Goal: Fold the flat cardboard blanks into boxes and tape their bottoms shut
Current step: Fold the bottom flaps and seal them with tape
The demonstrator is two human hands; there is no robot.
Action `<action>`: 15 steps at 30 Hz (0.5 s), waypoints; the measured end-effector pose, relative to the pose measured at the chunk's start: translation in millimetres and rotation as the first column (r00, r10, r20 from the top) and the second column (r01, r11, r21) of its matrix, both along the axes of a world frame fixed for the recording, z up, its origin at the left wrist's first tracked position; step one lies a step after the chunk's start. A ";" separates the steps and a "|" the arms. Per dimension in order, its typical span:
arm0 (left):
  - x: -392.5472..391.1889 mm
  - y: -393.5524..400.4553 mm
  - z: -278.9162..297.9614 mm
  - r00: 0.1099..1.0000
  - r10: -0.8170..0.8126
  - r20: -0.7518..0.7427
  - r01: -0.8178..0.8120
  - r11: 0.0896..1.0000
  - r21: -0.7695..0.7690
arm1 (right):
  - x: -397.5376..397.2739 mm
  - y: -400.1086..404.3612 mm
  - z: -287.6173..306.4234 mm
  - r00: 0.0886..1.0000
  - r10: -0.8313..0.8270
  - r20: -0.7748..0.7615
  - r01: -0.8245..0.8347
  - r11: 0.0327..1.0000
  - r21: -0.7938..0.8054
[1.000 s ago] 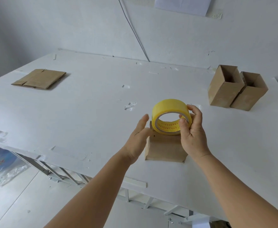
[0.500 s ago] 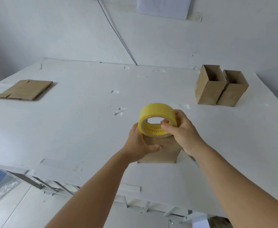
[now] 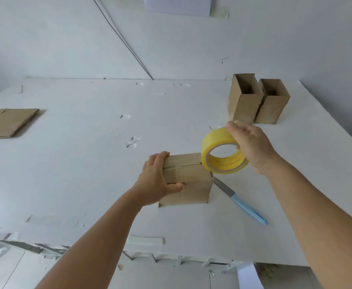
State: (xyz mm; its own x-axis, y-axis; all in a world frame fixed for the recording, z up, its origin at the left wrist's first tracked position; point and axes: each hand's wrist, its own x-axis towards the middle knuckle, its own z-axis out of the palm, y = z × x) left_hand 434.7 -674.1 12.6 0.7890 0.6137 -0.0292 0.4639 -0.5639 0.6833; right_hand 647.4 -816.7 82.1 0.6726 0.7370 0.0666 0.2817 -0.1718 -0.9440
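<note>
Two hands work: left hand point(image 3: 154, 180) grips the box point(image 3: 188, 184), right hand point(image 3: 252, 147) holds the tape roll point(image 3: 219, 140) just right of it

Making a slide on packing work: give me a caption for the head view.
Left hand steadies an upturned box while the right hand holds yellow tape.

Left hand point(image 3: 156, 180) holds the upturned cardboard box point(image 3: 188, 184) on the white table point(image 3: 77, 163), thumb on its near face. Right hand point(image 3: 252, 147) holds the yellow tape roll point(image 3: 219, 151) raised just right of the box. Blue-handled knife point(image 3: 241, 202) lies beside it. Two open boxes point(image 3: 256, 101) stand behind; flat blanks point(image 3: 8, 123) far left.
</note>
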 end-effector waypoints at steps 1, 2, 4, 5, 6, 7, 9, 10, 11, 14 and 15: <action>0.2 0.3 -0.3 1.000 -0.004 -0.003 0.004 1.000 0.001 | 3.4 -2.7 -0.8 0.999 -0.021 0.047 0.022 1.000 -0.012; 0.6 0.6 -0.7 1.000 -0.009 -0.005 0.009 1.000 0.004 | 6.9 -6.1 -2.4 0.997 -0.024 0.076 0.027 0.999 -0.029; 1.2 1.1 -1.7 1.000 -0.015 -0.003 0.015 1.000 0.007 | 12.5 -12.5 -8.1 0.995 -0.009 0.099 0.015 0.998 -0.064; 1.5 1.2 -2.0 1.000 -0.015 0.001 0.015 1.000 0.007 | 14.5 -14.2 -11.4 0.995 -0.001 0.104 0.009 0.997 -0.078; 1.7 1.5 -2.2 1.000 -0.016 0.003 0.016 1.000 0.007 | 15.5 -14.8 -14.1 0.994 0.009 0.107 0.001 0.996 -0.088; 1.6 1.8 -2.4 1.000 -0.018 0.002 0.018 1.000 0.008 | 15.8 -14.8 -16.2 0.994 0.020 0.110 -0.009 0.995 -0.097; 0.9 2.5 -3.1 1.000 -0.021 -0.004 0.021 1.000 0.010 | 17.7 -15.0 -21.6 0.993 0.035 0.115 -0.022 0.993 -0.113; 0.6 3.1 -2.9 1.000 -0.022 -0.007 0.022 1.000 0.012 | 18.8 -15.7 -24.4 0.993 0.036 0.117 -0.022 0.993 -0.118; 0.5 3.2 -2.3 1.000 -0.024 -0.009 0.024 1.000 0.012 | 19.7 -16.4 -27.2 0.992 0.035 0.118 -0.020 0.992 -0.123; 1.9 0.5 0.4 0.999 -0.029 -0.034 0.030 0.999 0.021 | 19.0 -17.8 -35.5 0.995 0.031 0.098 -0.018 0.991 -0.131; 2.0 -0.4 2.0 0.998 -0.029 -0.059 0.031 0.999 0.041 | 18.2 -17.6 -38.1 0.996 0.028 0.086 -0.017 0.991 -0.130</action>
State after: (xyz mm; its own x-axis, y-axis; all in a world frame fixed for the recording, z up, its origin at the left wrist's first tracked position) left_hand 436.7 -674.5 14.6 0.8049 0.5912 -0.0502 0.4843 -0.6058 0.6312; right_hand 665.7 -834.2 44.0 0.6516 0.7581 0.0274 0.3670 -0.2834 -0.8860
